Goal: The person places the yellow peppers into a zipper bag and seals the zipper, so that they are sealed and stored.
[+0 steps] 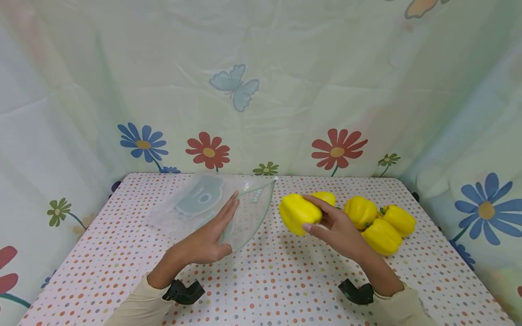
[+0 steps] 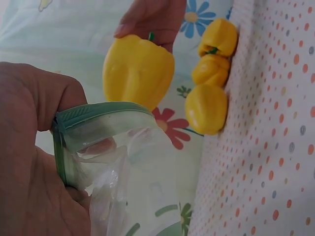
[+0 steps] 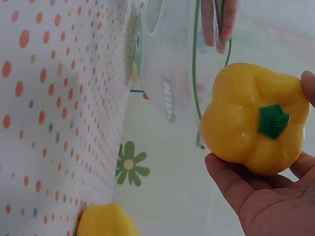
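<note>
My left hand [image 1: 205,244] grips a clear zip bag [image 1: 252,219] by its green-edged mouth, which gapes toward the right. In the left wrist view the green zip strip [image 2: 106,115] bends beside the thumb and fingers. Just right of the bag, my right hand [image 1: 340,233] holds a yellow bell pepper [image 1: 297,215] above the table. Its green stem [image 3: 273,121] faces the right wrist camera, with fingers and thumb around the pepper's sides. The bag's printed body [image 1: 200,197] stretches away to the left behind the left hand.
Several more yellow bell peppers [image 1: 382,236] sit on the right of the dotted tablecloth [image 1: 261,290], one of them [image 1: 326,197] partly behind the held pepper. A flower-printed curtain [image 1: 277,127] rises behind the table and along both sides.
</note>
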The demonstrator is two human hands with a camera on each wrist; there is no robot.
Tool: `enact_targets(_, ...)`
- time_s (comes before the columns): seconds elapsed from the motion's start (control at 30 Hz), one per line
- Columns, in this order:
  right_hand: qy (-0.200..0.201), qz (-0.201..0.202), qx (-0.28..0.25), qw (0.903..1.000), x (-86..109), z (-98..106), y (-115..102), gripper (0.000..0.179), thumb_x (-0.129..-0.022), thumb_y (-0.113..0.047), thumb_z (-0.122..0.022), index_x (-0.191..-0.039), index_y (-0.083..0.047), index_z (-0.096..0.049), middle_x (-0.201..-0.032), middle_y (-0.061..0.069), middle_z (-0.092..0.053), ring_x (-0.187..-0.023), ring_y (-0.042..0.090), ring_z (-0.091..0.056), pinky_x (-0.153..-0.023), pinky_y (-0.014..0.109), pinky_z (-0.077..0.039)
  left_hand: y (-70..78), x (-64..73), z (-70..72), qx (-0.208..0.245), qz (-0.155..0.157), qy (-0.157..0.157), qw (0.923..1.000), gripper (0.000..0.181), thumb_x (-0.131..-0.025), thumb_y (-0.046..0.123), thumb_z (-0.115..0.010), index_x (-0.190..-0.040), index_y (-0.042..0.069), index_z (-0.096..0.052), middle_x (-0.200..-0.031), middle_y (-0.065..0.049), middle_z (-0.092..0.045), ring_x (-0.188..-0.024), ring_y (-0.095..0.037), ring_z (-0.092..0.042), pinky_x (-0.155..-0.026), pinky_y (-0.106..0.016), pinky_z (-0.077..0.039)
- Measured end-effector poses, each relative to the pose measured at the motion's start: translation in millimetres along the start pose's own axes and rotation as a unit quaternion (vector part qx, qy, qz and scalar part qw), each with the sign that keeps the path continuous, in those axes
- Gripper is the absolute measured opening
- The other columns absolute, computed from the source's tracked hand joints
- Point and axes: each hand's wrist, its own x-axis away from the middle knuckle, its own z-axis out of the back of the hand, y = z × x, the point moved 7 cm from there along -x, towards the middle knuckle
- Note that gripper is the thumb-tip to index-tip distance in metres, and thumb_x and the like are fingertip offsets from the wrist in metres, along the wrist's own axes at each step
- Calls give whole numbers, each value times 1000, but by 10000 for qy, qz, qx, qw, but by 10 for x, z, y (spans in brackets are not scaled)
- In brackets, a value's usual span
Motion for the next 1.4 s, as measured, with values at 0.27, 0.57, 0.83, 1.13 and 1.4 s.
enact_targets(0.27, -254, 244, -316, 9989, -106, -152, -126, 64, -90, -15, -69, -148, -13, -40, -141, 14, -45, -117, 32, -55, -96, 38, -47, 25, -11, -45, 105, 96, -92, 9999, 98, -76, 1, -53, -156, 10, 2, -160, 12, 16, -146, -13, -1, -100, -43, -36)
enact_targets(0.57, -395, 333, -264, 9983, -168, -286, -195, 63, -89, -14, -71, -146, -10, -44, -142, 13, -46, -114, 30, -57, -95, 40, -48, 185, -18, -63, 397, -222, -72, 9989, 97, -77, -1, -53, -157, 13, 0, -161, 7, 14, -146, -14, -2, -108, -51, -31)
enact_targets(0.83, -568, 324, -212, 9976, -186, -347, -204, 63, -89, -15, -70, -146, -9, -44, -143, 15, -47, -113, 30, -57, -94, 38, -49, 197, 1, -61, 360, -143, -109, 9992, 100, -75, -1, -55, -157, 14, 1, -161, 11, 15, -146, -11, 1, -110, -50, -29)
enact_targets(1.13, -818, 254, -183, 9962, -286, -495, -201, 65, -89, -19, -71, -147, -10, -44, -138, 11, -51, -108, 26, -58, -92, 39, -50, 242, 4, -25, 216, -291, -38, 9993, 102, -73, -3, -57, -156, 9, 1, -161, 10, 16, -146, -12, 3, -107, -46, -34)
enact_targets(1.4, -923, 140, -17, 9956, -324, -582, -161, 66, -89, -22, -71, -147, -7, -43, -137, 11, -53, -107, 25, -57, -91, 39, -50, 243, 18, 61, 198, -356, 219, 9989, 104, -70, -6, -55, -156, 8, 0, -161, 8, 15, -147, -14, 1, -100, -43, -42)
